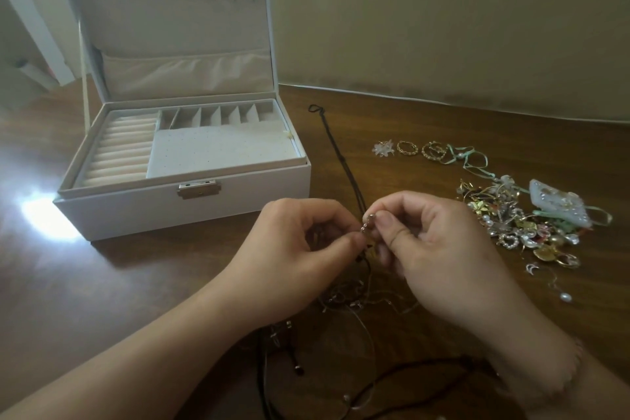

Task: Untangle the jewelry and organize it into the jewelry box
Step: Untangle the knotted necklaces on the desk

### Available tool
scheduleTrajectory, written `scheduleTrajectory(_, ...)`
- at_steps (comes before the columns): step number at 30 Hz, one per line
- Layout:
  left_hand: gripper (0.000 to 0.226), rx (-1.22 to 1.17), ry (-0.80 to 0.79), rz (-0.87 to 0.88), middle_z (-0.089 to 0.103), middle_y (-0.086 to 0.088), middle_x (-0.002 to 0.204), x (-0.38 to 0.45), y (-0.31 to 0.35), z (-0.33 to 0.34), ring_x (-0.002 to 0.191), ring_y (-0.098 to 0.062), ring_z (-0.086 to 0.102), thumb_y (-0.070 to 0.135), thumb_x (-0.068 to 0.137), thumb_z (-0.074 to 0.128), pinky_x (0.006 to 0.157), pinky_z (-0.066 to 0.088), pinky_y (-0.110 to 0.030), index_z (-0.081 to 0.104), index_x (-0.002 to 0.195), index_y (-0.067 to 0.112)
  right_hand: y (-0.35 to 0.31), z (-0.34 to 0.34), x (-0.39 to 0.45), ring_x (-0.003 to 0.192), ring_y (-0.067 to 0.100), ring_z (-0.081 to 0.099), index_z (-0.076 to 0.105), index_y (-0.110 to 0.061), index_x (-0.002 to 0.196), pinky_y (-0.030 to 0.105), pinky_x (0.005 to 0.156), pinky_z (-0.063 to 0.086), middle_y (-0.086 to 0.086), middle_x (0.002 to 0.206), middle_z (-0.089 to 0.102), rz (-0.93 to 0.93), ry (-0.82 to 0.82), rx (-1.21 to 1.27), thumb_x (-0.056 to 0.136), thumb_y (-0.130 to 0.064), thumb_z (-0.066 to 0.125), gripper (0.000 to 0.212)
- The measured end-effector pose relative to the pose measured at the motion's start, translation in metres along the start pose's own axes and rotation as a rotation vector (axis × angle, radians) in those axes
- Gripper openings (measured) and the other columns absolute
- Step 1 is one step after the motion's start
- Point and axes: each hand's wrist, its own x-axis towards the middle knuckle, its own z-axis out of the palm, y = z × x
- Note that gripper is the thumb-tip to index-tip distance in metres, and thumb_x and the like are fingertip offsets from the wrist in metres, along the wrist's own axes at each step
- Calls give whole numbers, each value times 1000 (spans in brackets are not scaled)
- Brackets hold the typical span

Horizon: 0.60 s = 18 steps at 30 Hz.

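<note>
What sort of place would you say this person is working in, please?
Probably a room at home, at a wooden table set against a plain wall. An open white jewelry box, a heap of tangled jewelry and both hands, left hand and right hand, pinching a small clasp suggest personal tidying.

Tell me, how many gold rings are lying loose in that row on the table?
2 clearly: one gold ring beside the clear flower piece, another right of it. More may hide in the jewelry pile.
</note>
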Motion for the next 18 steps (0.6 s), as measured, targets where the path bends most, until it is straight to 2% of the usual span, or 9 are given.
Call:
scheduleTrajectory(2,9,-43,2,-22,65,2,65,1,-1,-1,58,-18,60,20,91,68,52,49,-33,74,85,22,0,-1,1,53,5,55,69,-24,81,24,53,40,0,62,63,78,-46,123,99,-20,53,25)
scheduleTrajectory(5,11,-107,1,-61,66,1,64,2,-2,-4,56,-11,59,19,92,66,50,45,-19,75,88,21,-4,-1,0,61,15,55,69,-19,80,27,51,39,2,68,61,195,-100,330,100,-16,50,28)
scheduleTrajectory(7,12,-149,-8,-88,67,4,64,3,-1,-4,55,-4,60,17,92,64,47,43,-12,75,89,17,-4,0,0,63,15,55,68,-18,81,27,51,39,2,70,61,225,-118,345,101,-15,48,28)
scheduleTrajectory(11,13,-182,-6,-96,68,0,66,3,-1,-3,57,-8,62,23,89,64,49,45,-14,75,87,16,-2,0,0,64,18,59,69,-15,86,28,51,41,4,75,65,201,-153,404,101,-16,48,26)
scheduleTrajectory(13,17,-194,14,-80,69,-1,67,4,-2,-4,59,-11,64,30,86,63,54,49,-17,75,87,17,-2,-1,-1,66,23,63,70,-17,88,30,54,45,4,78,69,155,-165,390,98,-23,53,20)
scheduleTrajectory(15,16,-210,44,-58,70,1,68,4,-3,-5,62,-9,66,27,85,63,58,51,-18,74,87,16,0,-2,0,69,19,67,70,-22,88,29,59,50,3,79,71,65,-109,310,92,-21,63,8)
scheduleTrajectory(18,16,-264,75,-56,66,6,65,5,-2,-5,60,-6,62,25,87,61,57,49,-19,73,90,15,3,-6,2,83,6,67,69,-32,93,24,69,55,-11,89,70,-67,-17,70,86,-10,70,23)
